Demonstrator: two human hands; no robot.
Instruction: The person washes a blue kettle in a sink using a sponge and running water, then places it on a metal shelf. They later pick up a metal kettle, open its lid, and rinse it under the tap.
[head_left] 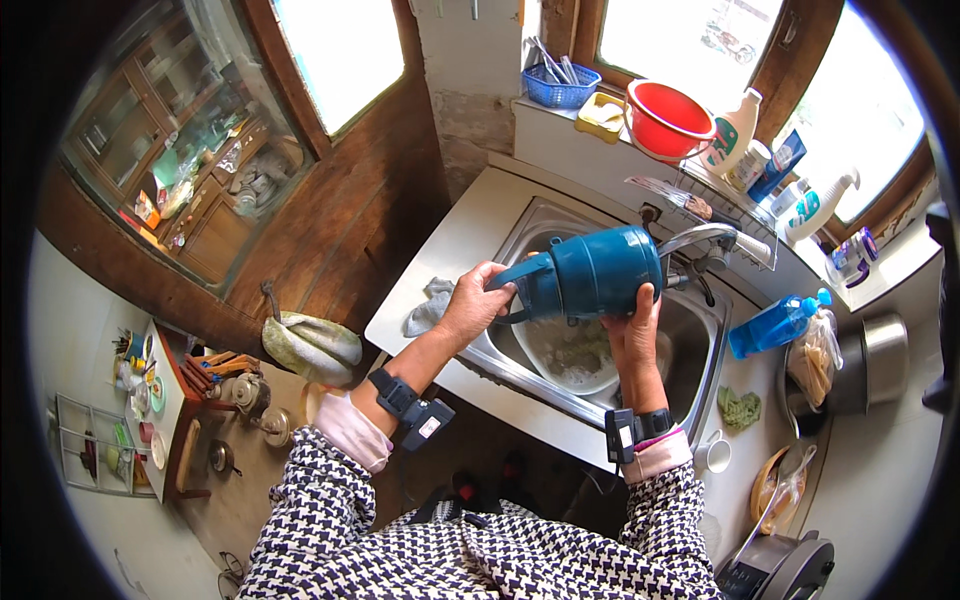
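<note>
A teal jug-like container (600, 270) is held tilted on its side over the steel sink (715, 340). My left hand (470, 305) is closed on its handle at the left end, and my right hand (635, 325) grips the body from below at the right end. Beneath it, a pale basin (560, 365) in the sink holds murky water and something greenish. The curved tap (700, 233) is just right of the container. A grey cloth (428, 310) lies on the counter beside my left hand.
A blue bottle (775, 325), green scrubber (738, 408), white mug (712, 450) and metal pots (880, 360) stand on the right. The windowsill holds a red bucket (668, 118) and several bottles (732, 135). At left are a wooden door (350, 210) and a cluttered table (175, 360).
</note>
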